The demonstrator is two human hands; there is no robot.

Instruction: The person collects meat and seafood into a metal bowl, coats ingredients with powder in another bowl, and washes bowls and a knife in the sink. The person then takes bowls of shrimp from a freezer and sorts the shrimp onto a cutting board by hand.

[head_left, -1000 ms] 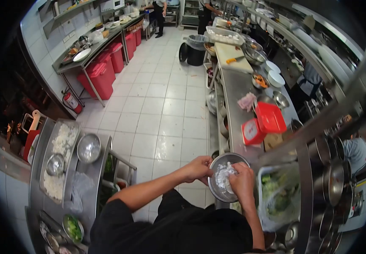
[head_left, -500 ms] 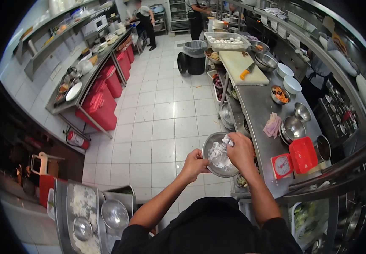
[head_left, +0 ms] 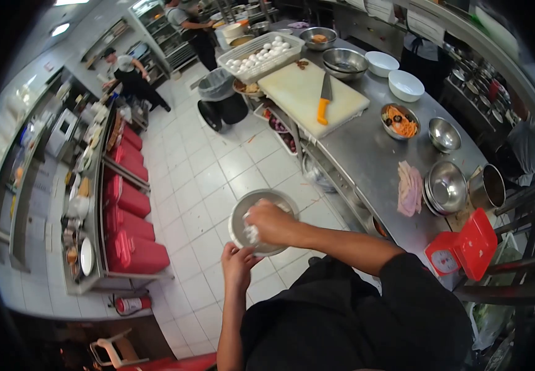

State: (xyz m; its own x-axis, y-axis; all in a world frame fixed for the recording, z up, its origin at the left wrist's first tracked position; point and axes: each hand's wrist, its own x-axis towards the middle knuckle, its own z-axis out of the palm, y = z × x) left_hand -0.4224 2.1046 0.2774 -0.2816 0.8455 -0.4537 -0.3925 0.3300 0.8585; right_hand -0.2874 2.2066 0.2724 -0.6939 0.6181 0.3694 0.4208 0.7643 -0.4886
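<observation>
The tiled floor [head_left: 205, 216] runs through the middle of the frame, and the steel counter [head_left: 360, 154] slants down its right side, carrying a cutting board [head_left: 280, 86]. Near the center of the frame I hold a metal bowl [head_left: 240, 215] over the tiles, apart from the counter. My left hand [head_left: 237, 266] pinches its rim at the lower left, while my right hand [head_left: 271, 224] reaches inside, beside a clumped white mass [head_left: 252, 234].

To do this well, I judge the bowl should stay level, since only my left grip seems to bear it and nothing beneath would catch a spill. That grip should be firm enough to resist the push of my right hand. I would work the white mass against the inner wall with small, inward strokes, so no powder jumps the rim.

As for what I can't make out: the bowl's base is out of sight, and my right forearm and hand cover part of its far side. My right fingers are mostly hidden behind my knuckles, so I cannot tell whether that grip is spread or closed on anything. What coats the white lumps is too indistinct to name.
</observation>
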